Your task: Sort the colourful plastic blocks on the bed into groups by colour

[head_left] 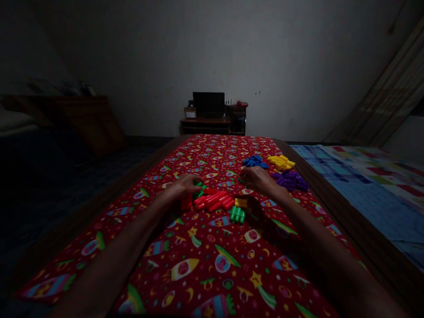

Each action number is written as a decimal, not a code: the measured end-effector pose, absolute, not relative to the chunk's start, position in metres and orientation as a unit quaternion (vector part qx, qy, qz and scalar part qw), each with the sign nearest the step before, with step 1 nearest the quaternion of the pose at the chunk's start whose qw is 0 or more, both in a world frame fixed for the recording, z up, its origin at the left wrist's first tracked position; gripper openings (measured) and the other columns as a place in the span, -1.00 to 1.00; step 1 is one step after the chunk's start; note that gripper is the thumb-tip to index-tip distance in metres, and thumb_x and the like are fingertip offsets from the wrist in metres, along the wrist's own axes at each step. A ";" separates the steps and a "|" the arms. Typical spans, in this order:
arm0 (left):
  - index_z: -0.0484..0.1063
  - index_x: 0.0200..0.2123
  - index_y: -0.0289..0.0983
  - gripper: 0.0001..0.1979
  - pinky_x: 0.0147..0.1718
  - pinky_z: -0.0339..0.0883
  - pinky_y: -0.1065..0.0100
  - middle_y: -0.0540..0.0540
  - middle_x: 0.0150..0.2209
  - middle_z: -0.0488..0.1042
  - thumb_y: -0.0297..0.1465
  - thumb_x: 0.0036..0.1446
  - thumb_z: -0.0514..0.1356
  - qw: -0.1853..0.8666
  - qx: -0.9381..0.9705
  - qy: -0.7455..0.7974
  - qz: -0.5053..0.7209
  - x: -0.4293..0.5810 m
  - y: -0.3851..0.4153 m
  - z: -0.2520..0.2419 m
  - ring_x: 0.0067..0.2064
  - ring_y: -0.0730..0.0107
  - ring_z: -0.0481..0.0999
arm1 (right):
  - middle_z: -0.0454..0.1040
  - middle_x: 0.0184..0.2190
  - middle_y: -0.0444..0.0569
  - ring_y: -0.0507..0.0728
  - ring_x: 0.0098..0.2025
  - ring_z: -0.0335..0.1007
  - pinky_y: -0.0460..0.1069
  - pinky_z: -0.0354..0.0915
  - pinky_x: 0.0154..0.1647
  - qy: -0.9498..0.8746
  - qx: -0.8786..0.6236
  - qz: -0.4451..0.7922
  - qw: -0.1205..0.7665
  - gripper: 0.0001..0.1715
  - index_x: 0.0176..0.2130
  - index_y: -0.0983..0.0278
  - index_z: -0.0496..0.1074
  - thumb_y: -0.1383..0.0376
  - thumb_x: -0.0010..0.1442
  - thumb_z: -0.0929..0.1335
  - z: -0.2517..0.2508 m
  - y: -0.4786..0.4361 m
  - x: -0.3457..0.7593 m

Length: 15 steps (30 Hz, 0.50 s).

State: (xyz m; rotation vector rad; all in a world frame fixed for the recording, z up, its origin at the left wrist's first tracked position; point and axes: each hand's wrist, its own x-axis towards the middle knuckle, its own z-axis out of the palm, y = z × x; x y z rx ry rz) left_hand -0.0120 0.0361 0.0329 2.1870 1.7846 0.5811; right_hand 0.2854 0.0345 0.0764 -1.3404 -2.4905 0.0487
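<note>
Several small ribbed plastic pieces lie in colour groups on a red patterned cloth [212, 243]. My left hand [183, 183] curls round green pieces [198, 191] at the left of the red pieces [214, 201]; its fingertips are partly hidden. Between the fingertips of my right hand [256, 179], a green piece [240, 180] shows just above or on the cloth. A yellow piece [241, 202] and more green pieces [237, 215] sit right of the red ones. Beyond my right hand are blue pieces [254, 161], with purple pieces [290, 180] beside it.
A yellow pile [281, 162] lies near the cloth's right edge. At the far wall stands a small desk [205, 126] with a dark screen [208, 104]. A checked blue cover [357, 190] spreads at the right, and a wooden cabinet [86, 119] stands left.
</note>
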 end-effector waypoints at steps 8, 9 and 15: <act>0.31 0.13 -0.25 -0.48 -0.25 0.44 0.31 -0.08 -0.22 0.54 -0.18 0.13 0.10 0.209 0.715 0.528 0.408 0.029 0.023 0.035 -0.24 0.32 0.53 | 0.53 -0.17 0.10 0.09 -0.25 0.41 -0.08 0.22 -0.26 -0.898 -0.313 0.071 0.302 -0.49 0.16 0.32 0.30 0.24 0.25 0.31 0.054 0.019 0.256; 0.23 0.18 -0.26 -0.46 -0.25 0.44 0.33 -0.08 -0.23 0.53 -0.22 0.16 0.06 0.225 0.717 0.515 0.412 0.036 0.021 0.035 -0.24 0.34 0.53 | 0.49 -0.07 0.13 0.12 -0.16 0.41 -0.05 0.25 -0.19 -0.903 -0.293 0.062 0.307 -0.42 0.21 0.31 0.23 0.25 0.23 0.32 0.049 0.017 0.251; 0.03 0.29 -0.27 -0.42 -0.17 0.41 0.30 -0.10 -0.19 0.51 -0.36 0.20 -0.03 0.245 0.731 0.496 0.399 0.059 0.010 0.032 -0.21 0.36 0.51 | 0.44 -0.02 0.13 0.18 -0.03 0.35 0.03 0.28 -0.06 -0.925 -0.287 -0.013 0.250 -0.41 0.22 0.24 0.21 0.37 0.22 0.30 0.032 0.018 0.240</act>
